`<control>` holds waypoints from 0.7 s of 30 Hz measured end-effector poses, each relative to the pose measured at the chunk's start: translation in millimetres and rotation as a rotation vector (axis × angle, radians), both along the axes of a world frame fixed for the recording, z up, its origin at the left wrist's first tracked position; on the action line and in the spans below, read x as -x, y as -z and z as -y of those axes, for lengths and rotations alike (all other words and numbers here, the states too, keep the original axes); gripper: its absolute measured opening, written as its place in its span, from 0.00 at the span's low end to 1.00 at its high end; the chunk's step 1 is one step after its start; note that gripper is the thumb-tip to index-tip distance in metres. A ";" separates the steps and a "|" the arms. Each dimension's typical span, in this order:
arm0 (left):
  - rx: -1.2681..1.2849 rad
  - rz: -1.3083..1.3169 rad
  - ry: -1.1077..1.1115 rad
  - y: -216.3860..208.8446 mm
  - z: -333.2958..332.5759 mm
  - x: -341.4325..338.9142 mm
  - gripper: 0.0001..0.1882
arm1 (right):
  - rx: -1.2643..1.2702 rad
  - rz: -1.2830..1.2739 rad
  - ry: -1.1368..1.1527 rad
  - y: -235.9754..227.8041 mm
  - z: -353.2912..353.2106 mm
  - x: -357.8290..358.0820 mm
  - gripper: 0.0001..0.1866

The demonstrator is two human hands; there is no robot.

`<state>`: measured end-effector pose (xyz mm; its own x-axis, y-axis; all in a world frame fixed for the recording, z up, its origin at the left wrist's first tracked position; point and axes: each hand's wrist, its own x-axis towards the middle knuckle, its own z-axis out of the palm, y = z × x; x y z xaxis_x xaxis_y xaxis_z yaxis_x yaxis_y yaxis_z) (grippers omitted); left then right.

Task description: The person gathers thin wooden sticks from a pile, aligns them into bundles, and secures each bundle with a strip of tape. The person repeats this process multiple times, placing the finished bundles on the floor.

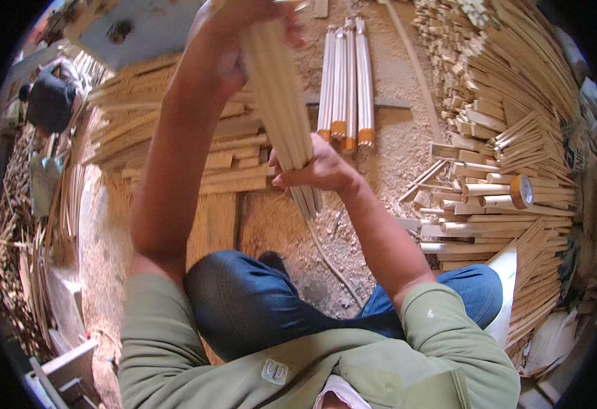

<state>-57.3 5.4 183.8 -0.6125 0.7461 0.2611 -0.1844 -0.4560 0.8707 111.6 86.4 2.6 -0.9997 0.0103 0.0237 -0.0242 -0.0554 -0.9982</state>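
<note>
In front of me a bundle of long pale wooden sticks is held up at a tilt, its upper part blurred. My left hand is at the top of the bundle, closed about its upper end, with the fingertips partly hidden behind the sticks. Lower down, my right hand wraps around the same bundle, thumb and fingers on either side. The sticks' lower ends poke out beneath that hand. Beyond it, several finished-looking stick bundles lie side by side on the ground, with orange-brown bands at their near ends.
Wood shavings cover the ground. Planks are stacked at left. Sticks and dowels pile up at right, with a roll of tape on them. A thin cord runs near my legs. Another person is at far left.
</note>
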 end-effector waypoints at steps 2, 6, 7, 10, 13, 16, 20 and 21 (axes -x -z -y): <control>0.061 -0.029 0.113 -9.6 -14.2 -2.3 0.17 | 0.169 -0.100 -0.079 3.6 -1.2 1.3 0.17; 0.213 -0.224 0.032 -13.5 -35.7 -0.4 0.14 | 0.142 0.012 0.122 26.3 -9.0 10.9 0.17; 0.172 -0.425 -0.223 -1.6 -40.8 -7.0 0.14 | 0.046 0.045 0.252 34.4 -12.3 11.9 0.17; 0.253 -0.448 -0.075 37.9 -34.2 -15.2 0.18 | -0.196 0.032 0.376 65.8 -26.7 9.9 0.18; 0.238 -0.720 -0.131 94.2 -12.0 -38.7 0.14 | -0.268 0.020 0.382 113.9 -28.5 -0.2 0.20; 0.231 -0.650 -0.077 138.7 -7.9 -52.9 0.13 | -0.238 0.048 0.440 165.5 -20.1 -9.3 0.21; 0.280 -0.563 -0.074 186.7 -8.2 -66.4 0.11 | -0.146 0.179 0.495 208.6 -15.5 -13.4 0.21; 0.266 -0.609 -0.121 194.4 -10.6 -63.0 0.11 | -0.237 0.083 0.504 212.7 -19.2 -17.1 0.22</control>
<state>5.6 16.0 -10.6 -0.4974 0.7683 0.4029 0.4139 -0.1980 0.8885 128.8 105.7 -210.2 -0.8712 0.4910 0.0049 0.0893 0.1684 -0.9817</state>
